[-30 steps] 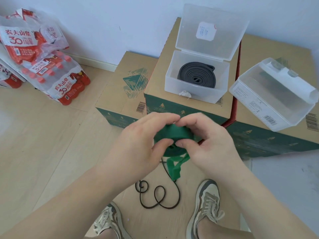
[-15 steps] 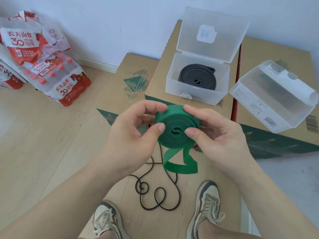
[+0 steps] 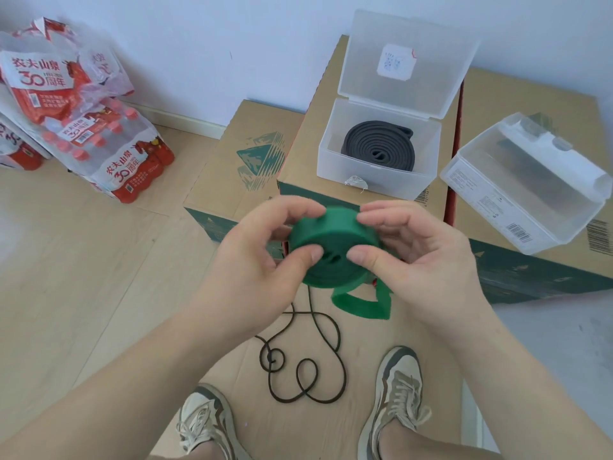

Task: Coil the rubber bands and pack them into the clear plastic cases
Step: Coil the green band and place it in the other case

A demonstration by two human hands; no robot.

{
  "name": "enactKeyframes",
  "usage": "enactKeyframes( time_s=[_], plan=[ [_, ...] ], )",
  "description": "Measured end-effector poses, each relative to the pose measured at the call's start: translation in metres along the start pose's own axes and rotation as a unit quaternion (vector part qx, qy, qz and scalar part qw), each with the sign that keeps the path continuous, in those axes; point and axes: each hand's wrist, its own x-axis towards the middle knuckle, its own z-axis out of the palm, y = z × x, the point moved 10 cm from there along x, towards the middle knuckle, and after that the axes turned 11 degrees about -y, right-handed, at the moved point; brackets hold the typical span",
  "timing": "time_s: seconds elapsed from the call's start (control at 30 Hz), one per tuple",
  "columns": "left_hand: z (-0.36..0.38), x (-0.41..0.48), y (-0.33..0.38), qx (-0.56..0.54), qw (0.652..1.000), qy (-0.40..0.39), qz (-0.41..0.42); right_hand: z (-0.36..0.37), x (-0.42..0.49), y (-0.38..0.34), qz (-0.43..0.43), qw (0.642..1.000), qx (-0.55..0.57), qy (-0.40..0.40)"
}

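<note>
Shoes: two pale lace-up sneakers, left shoe (image 3: 207,423) and right shoe (image 3: 396,398), stand on a flattened cardboard sheet (image 3: 265,433) at the bottom edge of the view.
Cord: a thin dark cord (image 3: 306,360) lies in loose loops on the cardboard between the shoes, apart from both.
Left hand: the left hand (image 3: 255,260) is closed on the green rubber band (image 3: 331,250), thumb on the coil's near face, fingers over its top rim.
Right hand: the right hand (image 3: 418,263) also pinches the coil, thumb on the near face, fingertips on the upper rim.
Green band: almost wholly wound into a thick flat spiral held in the air in front of the boxes; a short uncoiled loop hangs below it, clear of the floor.
Floor room: bare pale wood floor (image 3: 83,277) lies open to the left of the hands.
Boxes: cardboard cartons (image 3: 298,154) stand just beyond the hands, their near edges under the coil.
Open case: a clear plastic case (image 3: 335,161) sits on the middle carton, lid up, with a coiled black rubber band (image 3: 378,151) lying flat inside.
Second case: another clear case (image 3: 530,180), closed, rests tilted on the right carton, well apart from the hands.
Far left: shrink-wrapped packs of red-capped bottles (image 3: 99,144) are stacked against the white wall (image 3: 199,44).
</note>
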Motion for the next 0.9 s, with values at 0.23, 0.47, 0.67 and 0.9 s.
enactKeyframes(
  time_s=[0.23,0.47,0.67,0.9],
  plan=[
    [0.000,0.002,-0.009,-0.138,0.990,0.012,-0.034,0.004,0.000,0.004,-0.003,0.997,0.073,0.010],
    [0.017,-0.002,0.003,0.164,0.985,-0.049,0.004,0.022,-0.003,-0.006,-0.053,0.986,-0.150,-0.052],
    [0.005,0.002,-0.008,0.040,0.997,-0.029,-0.054,0.014,-0.003,0.004,0.009,0.999,-0.030,-0.042],
    [-0.007,0.000,-0.011,-0.140,0.988,0.031,-0.054,0.004,0.001,0.002,0.024,0.998,0.063,-0.014]
  ],
)
